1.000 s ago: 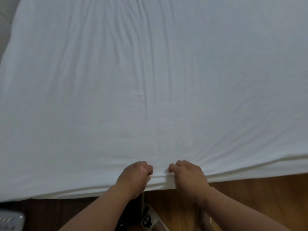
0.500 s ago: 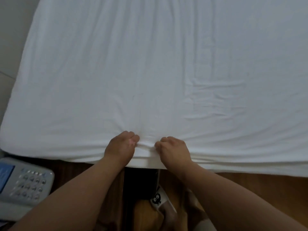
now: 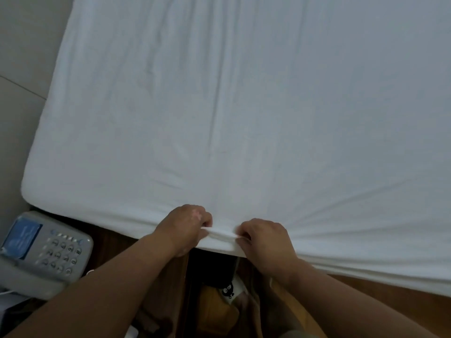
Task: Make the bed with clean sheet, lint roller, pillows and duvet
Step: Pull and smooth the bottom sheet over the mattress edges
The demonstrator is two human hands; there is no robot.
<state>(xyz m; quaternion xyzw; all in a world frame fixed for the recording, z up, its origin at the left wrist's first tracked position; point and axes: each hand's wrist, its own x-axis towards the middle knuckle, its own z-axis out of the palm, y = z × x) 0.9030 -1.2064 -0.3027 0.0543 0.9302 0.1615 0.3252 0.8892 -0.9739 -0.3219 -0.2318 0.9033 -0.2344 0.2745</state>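
My left hand (image 3: 186,230) and right hand (image 3: 264,237) pinch the white cotton sheet (image 3: 219,118); I'd pull evenly toward me.

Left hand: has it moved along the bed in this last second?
Yes. The left hand shifted left along the sheet edge, nearer the phone.

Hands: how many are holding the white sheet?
2. The left hand pinches the sheet at its near edge; the right hand pinches it just to the right.
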